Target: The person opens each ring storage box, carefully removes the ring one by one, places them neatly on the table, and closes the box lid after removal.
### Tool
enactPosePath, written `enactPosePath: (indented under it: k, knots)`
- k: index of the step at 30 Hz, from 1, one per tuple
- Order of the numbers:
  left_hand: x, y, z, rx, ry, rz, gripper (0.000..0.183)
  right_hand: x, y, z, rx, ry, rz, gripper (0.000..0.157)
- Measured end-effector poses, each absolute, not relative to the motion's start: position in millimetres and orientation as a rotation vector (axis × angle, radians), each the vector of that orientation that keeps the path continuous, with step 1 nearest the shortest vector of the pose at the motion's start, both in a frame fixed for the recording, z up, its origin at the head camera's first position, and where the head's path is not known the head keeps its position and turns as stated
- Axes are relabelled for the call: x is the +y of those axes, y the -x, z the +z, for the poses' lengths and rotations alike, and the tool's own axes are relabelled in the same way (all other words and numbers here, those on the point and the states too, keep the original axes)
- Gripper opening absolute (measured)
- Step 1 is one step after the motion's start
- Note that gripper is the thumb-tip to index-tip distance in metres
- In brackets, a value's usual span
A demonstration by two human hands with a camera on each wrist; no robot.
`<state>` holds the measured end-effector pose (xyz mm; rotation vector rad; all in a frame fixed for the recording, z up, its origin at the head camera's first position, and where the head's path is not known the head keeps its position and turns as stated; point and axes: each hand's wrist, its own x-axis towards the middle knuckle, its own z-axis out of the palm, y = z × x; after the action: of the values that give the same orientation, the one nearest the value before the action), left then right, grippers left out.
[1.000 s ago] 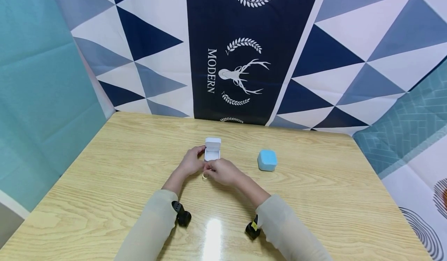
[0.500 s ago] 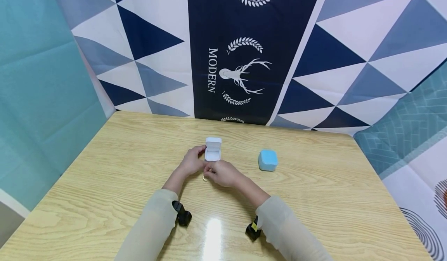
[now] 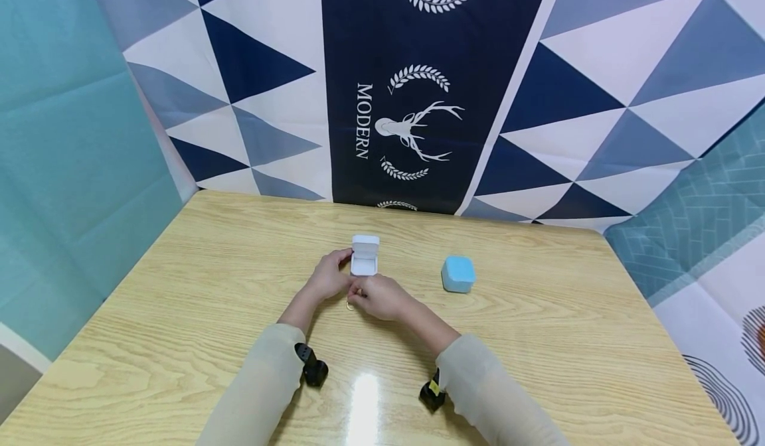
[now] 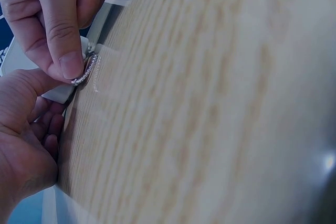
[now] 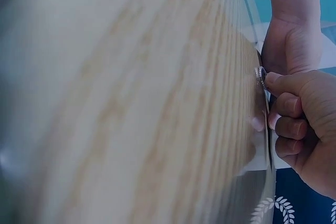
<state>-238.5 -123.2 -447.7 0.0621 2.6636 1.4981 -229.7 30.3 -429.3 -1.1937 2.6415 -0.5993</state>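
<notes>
A small white ring box (image 3: 364, 267) stands with its lid raised near the middle of the table. My left hand (image 3: 329, 278) holds it from the left side, fingers along its wall and thumb at the front. Just in front of the box, my right hand (image 3: 382, 297) pinches a ring (image 4: 90, 71) between thumb and index finger. The ring is set with a row of small bright stones and is close to the tabletop. In the right wrist view the ring (image 5: 261, 78) sticks out beyond the thumb tip. The fingers partly hide the box in the left wrist view.
A light-blue rounded cube (image 3: 458, 274) sits on the wooden table (image 3: 538, 340) to the right of the box. Behind the table's far edge hangs a patterned cloth (image 3: 394, 134). Black wrist cameras are strapped at both sleeves.
My right hand has shifted very slightly toward me with the ring, whose visible part sits a little lower. The left hand and the box stay in place.
</notes>
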Motion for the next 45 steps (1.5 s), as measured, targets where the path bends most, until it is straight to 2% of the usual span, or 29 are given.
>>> enactPosePath:
  k: [25,45]
  knots:
    - [-121.4,237.4,-447.1,2.656,-0.057,1.512,0.067,28.5,227.6,-425.7,2.756,1.251,-0.349,0.013]
    - [-122.5,240.1,-449.3,2.611,-0.017,1.532,0.070,30.7,230.2,-426.5,2.741,1.229,-0.402,0.012]
